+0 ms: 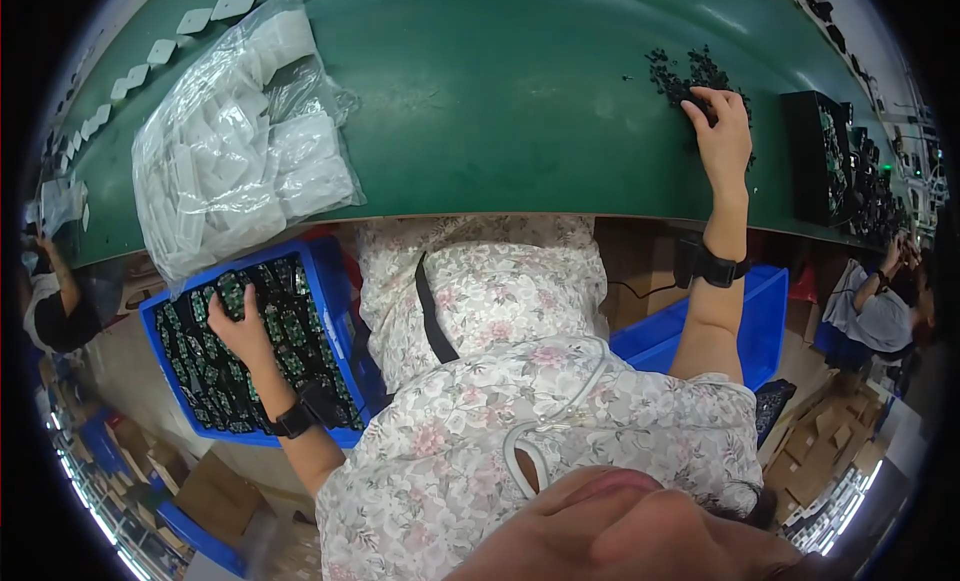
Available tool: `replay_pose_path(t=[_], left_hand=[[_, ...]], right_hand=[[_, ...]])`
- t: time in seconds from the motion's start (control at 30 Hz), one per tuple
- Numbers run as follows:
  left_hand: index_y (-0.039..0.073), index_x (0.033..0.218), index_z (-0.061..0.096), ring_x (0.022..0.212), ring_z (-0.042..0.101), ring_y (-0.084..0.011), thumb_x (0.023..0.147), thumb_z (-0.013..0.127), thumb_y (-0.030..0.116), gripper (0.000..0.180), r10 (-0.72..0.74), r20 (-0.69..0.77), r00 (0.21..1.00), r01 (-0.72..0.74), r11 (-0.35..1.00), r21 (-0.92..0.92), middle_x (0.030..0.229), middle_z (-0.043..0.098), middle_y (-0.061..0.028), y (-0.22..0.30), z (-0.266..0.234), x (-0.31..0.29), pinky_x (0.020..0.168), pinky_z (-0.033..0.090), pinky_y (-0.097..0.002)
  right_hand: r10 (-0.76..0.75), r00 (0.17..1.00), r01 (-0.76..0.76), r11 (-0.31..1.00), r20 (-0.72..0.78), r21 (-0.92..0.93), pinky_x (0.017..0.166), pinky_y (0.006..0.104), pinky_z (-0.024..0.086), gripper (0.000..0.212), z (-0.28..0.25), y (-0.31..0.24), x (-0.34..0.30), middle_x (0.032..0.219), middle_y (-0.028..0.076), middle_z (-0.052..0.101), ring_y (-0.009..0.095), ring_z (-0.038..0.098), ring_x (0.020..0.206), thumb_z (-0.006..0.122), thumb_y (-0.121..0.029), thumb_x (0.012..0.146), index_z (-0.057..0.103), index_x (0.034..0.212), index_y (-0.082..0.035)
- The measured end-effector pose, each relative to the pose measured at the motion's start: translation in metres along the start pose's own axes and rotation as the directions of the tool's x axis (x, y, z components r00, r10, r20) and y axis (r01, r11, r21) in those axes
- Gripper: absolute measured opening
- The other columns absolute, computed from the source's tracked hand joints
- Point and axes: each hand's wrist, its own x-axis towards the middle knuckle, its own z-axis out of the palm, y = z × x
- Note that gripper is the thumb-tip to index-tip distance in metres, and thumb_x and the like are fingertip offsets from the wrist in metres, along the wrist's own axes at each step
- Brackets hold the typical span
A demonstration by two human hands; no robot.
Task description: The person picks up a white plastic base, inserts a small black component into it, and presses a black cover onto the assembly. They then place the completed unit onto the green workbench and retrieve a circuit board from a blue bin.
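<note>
My left hand (244, 333) reaches into a blue crate (187, 418) packed with black parts carrying green circuit boards (210, 381). Its thumb and fingers are closed around one such circuit board part (234, 293). Far to the right, my right hand (724, 141) is at a loose pile of small black pieces (670, 79) on the green table (480, 121). Those fingers are bent together in a pinch over the pile; what lies between the tips is too small to make out.
A clear plastic bag (240, 151) of white pieces lies at the table's left front edge. White square pieces (194, 21) line the far left. A black box (815, 156) of parts stands at the right. Another blue crate (765, 321) is below my right arm. Other people sit at both sides.
</note>
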Motion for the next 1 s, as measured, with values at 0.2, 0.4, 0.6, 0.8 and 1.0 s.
replay_pose_path(t=[0.2, 0.4, 0.6, 0.8, 1.0], left_hand=[[0.001, 0.121, 0.051, 0.106, 0.052, -0.0352, 0.078, 0.071, 0.031, 0.057, 0.044, 0.125, 0.991, -0.069, 0.977, 0.201, 0.114, 0.052, -0.0190, -0.025, -0.016, 0.002, 0.091, 0.042, -0.0392], [0.003, 0.121, 0.050, 0.107, 0.052, -0.0377, 0.075, 0.071, 0.032, 0.059, -0.089, 0.443, 0.892, -0.068, 0.943, 0.327, 0.114, 0.054, -0.0197, -0.035, -0.003, -0.026, 0.090, 0.043, -0.0419], [0.005, 0.121, 0.051, 0.104, 0.050, -0.0399, 0.074, 0.071, 0.043, 0.064, -0.037, 0.389, 0.921, -0.095, 0.945, 0.314, 0.111, 0.053, -0.0220, -0.040, 0.013, -0.024, 0.085, 0.045, -0.0449], [0.004, 0.136, 0.034, 0.106, 0.047, -0.0413, 0.070, 0.073, 0.050, 0.090, 0.033, 0.368, 0.929, -0.168, 0.925, 0.341, 0.114, 0.052, -0.0232, -0.035, 0.013, -0.042, 0.095, 0.036, -0.0457], [-0.001, 0.135, 0.033, 0.110, 0.045, -0.0415, 0.076, 0.072, 0.038, 0.081, 0.049, 0.067, 0.997, -0.061, 0.980, 0.190, 0.118, 0.049, -0.0256, -0.045, 0.011, -0.056, 0.096, 0.036, -0.0452]], right_hand=[[-0.112, 0.993, 0.114, 0.992, -0.043, 0.051, 0.072, 0.0300, 0.046, 0.017, 0.002, 0.000, 0.001, 0.093, 0.004, 0.056, 0.018, 0.057, 0.079, 0.065, -0.021, 0.083, 0.065, 0.096, -0.009], [-0.165, 0.986, 0.165, 0.986, -0.019, 0.036, 0.080, 0.0327, 0.045, 0.020, -0.002, -0.004, 0.001, 0.099, 0.007, 0.060, 0.025, 0.058, 0.092, 0.064, -0.020, 0.083, 0.063, 0.100, -0.008], [-0.162, 0.985, 0.165, 0.985, -0.056, 0.057, 0.081, 0.0327, 0.045, 0.024, -0.004, 0.000, -0.004, 0.102, 0.009, 0.059, 0.026, 0.057, 0.094, 0.061, -0.023, 0.088, 0.063, 0.106, -0.007], [-0.137, 0.953, 0.200, 0.954, -0.272, 0.221, 0.069, 0.0239, 0.045, 0.021, -0.007, -0.016, -0.011, 0.096, 0.007, 0.059, 0.012, 0.055, 0.077, 0.061, -0.017, 0.090, 0.064, 0.106, -0.004], [-0.363, 0.919, 0.329, 0.492, -0.153, 0.806, 0.079, 0.0265, 0.047, 0.012, -0.021, -0.186, -0.067, 0.098, 0.009, 0.061, 0.016, 0.058, 0.089, 0.051, -0.004, 0.093, 0.060, 0.098, 0.003]])
